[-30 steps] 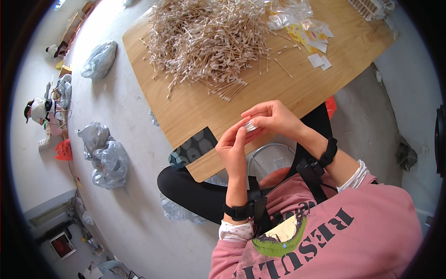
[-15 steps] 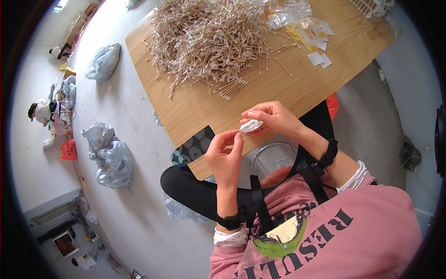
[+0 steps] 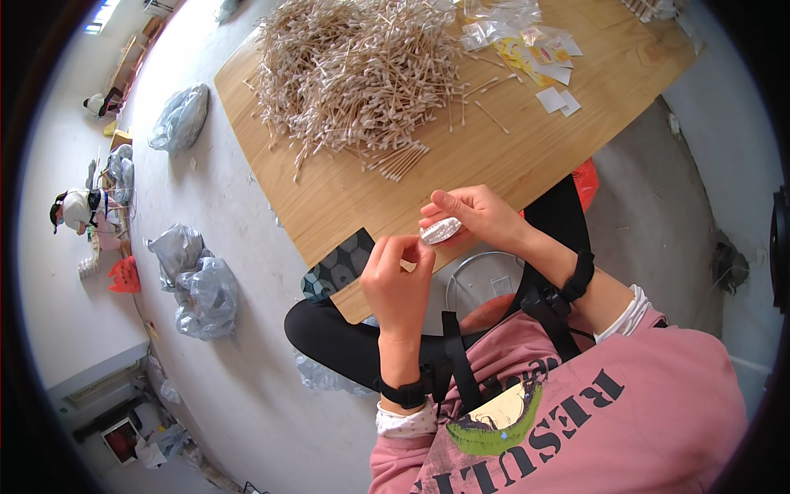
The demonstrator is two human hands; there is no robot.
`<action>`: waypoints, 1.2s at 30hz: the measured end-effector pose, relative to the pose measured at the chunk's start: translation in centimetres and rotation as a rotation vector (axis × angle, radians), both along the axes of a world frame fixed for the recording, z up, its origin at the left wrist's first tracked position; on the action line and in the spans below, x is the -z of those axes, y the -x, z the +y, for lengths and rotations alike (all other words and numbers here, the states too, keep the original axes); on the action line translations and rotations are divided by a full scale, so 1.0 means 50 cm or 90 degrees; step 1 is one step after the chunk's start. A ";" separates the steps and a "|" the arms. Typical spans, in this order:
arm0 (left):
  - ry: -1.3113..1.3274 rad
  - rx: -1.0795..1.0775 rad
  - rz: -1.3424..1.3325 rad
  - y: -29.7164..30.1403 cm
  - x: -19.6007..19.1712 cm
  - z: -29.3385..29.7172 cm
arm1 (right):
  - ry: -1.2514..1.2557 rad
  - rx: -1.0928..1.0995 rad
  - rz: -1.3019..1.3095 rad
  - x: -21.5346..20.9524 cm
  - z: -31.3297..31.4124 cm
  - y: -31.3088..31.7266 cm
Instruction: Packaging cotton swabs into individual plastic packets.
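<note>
My right hand is curled around a bundle of cotton swabs, with the white tips showing as a packed oval. Its thumb lies raised over the top of the bundle. My left hand is closed in a pinch at the bundle's left end; whatever sits between its fingertips is too small to make out. Both hands are above the near edge of the wooden table. Beyond them rises a large heap of loose cotton swabs, with a small fanned row of swabs at its near side.
Clear plastic bags, yellow printed cards and small white cards lie at the table's far right. A dark hexagon-patterned patch covers the near left corner. Grey bags stand on the floor at left; a person works beyond.
My right thumb has lifted and the right hand has turned, so more of the swab tips show. My left hand stays pinched beside the bundle. The view has shifted slightly.
</note>
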State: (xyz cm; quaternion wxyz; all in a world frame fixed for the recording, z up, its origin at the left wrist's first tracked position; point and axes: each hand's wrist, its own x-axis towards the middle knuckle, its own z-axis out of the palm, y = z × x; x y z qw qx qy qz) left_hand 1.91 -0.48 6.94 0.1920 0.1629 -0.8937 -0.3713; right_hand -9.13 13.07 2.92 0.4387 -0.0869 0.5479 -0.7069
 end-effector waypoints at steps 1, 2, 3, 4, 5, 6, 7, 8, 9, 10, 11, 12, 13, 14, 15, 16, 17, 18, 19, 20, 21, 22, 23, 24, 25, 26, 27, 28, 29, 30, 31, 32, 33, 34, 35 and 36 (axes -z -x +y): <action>0.000 0.001 -0.001 0.000 -0.004 0.000 | -0.001 -0.002 -0.001 0.001 0.001 0.001; 0.010 0.016 0.004 0.001 -0.009 0.001 | -0.003 -0.004 -0.003 0.002 0.001 0.002; 0.018 0.030 0.009 0.000 -0.012 0.002 | -0.003 -0.003 -0.004 0.004 0.002 0.003; 0.018 0.032 0.008 -0.003 -0.011 0.003 | -0.004 -0.011 -0.001 0.006 0.003 0.005; 0.017 0.030 0.016 -0.008 -0.010 0.006 | -0.006 -0.018 0.001 0.008 0.004 0.006; 0.017 0.028 0.024 -0.011 -0.008 0.007 | -0.006 -0.017 0.000 0.009 0.004 0.006; 0.016 0.029 0.024 -0.012 -0.003 0.008 | -0.005 -0.024 0.000 0.010 0.002 0.006; -0.017 0.011 0.036 -0.013 0.004 0.008 | -0.004 -0.030 -0.001 0.012 0.001 0.006; -0.048 -0.009 0.048 -0.014 0.007 0.007 | -0.004 -0.031 -0.001 0.015 -0.002 0.004; -0.048 -0.009 0.047 -0.012 0.009 0.007 | -0.001 -0.032 0.013 0.017 -0.007 0.003; -0.059 0.006 0.059 -0.008 0.010 0.006 | 0.002 -0.033 0.027 0.018 -0.009 0.002; -0.071 0.020 0.071 -0.004 0.012 0.006 | 0.001 -0.033 0.026 0.017 -0.009 0.005; -0.082 0.032 0.083 -0.003 0.012 0.004 | -0.005 -0.064 0.020 0.008 -0.010 0.009; -0.079 0.078 0.055 -0.007 0.024 -0.005 | -0.010 -0.095 0.014 -0.001 -0.010 0.011; -0.080 0.077 0.057 -0.006 0.030 -0.005 | -0.011 -0.095 0.015 -0.008 -0.010 0.012; -0.095 0.080 0.064 -0.005 0.035 -0.004 | -0.025 -0.093 0.028 -0.015 -0.009 0.013; -0.110 0.082 0.071 -0.003 0.038 -0.003 | -0.038 -0.090 0.040 -0.019 -0.009 0.013; -0.111 0.081 0.071 0.000 0.038 -0.002 | -0.039 -0.090 0.040 -0.017 -0.010 0.011; -0.131 0.078 0.071 0.004 0.037 -0.001 | -0.023 -0.084 0.032 -0.016 -0.011 0.007; -0.150 0.074 0.070 0.008 0.035 0.000 | -0.008 -0.078 0.024 -0.014 -0.012 0.006; -0.152 0.073 0.071 0.013 0.029 0.001 | -0.009 -0.079 0.024 -0.015 -0.012 0.006; -0.173 0.085 0.045 0.019 0.021 0.003 | -0.007 -0.092 0.028 -0.017 -0.011 0.008; -0.195 0.097 0.020 0.024 0.017 0.004 | -0.005 -0.104 0.031 -0.018 -0.010 0.009; -0.195 0.096 0.021 0.026 0.015 0.003 | -0.005 -0.105 0.032 -0.015 -0.011 0.010; -0.213 0.096 0.002 0.029 0.014 0.003 | -0.005 -0.104 0.046 -0.009 -0.011 0.010; -0.230 0.097 -0.017 0.031 0.013 0.003 | -0.006 -0.103 0.060 -0.003 -0.011 0.010; -0.230 0.097 -0.017 0.032 0.015 0.003 | -0.006 -0.103 0.060 0.001 -0.012 0.010; -0.282 0.085 -0.028 0.032 0.019 0.002 | 0.000 -0.102 0.067 0.005 -0.012 0.010; -0.333 0.073 -0.039 0.033 0.021 0.001 | 0.007 -0.100 0.074 0.007 -0.013 0.011; -0.334 0.073 -0.039 0.034 0.021 0.002 | 0.006 -0.099 0.074 0.006 -0.012 0.011; -0.336 0.067 -0.052 0.036 0.018 0.003 | 0.003 -0.101 0.067 0.003 -0.012 0.011; -0.337 0.061 -0.065 0.038 0.017 0.003 | 0.001 -0.103 0.060 0.000 -0.013 0.011; -0.338 0.063 -0.065 0.040 0.019 0.003 | 0.000 -0.102 0.060 -0.001 -0.012 0.012; -0.346 0.064 -0.068 0.042 0.021 0.003 | -0.003 -0.103 0.060 -0.001 -0.011 0.013; -0.354 0.066 -0.072 0.043 0.022 0.003 | -0.005 -0.105 0.060 -0.001 -0.011 0.014; -0.354 0.066 -0.072 0.044 0.023 0.004 | -0.005 -0.104 0.059 -0.002 -0.010 0.014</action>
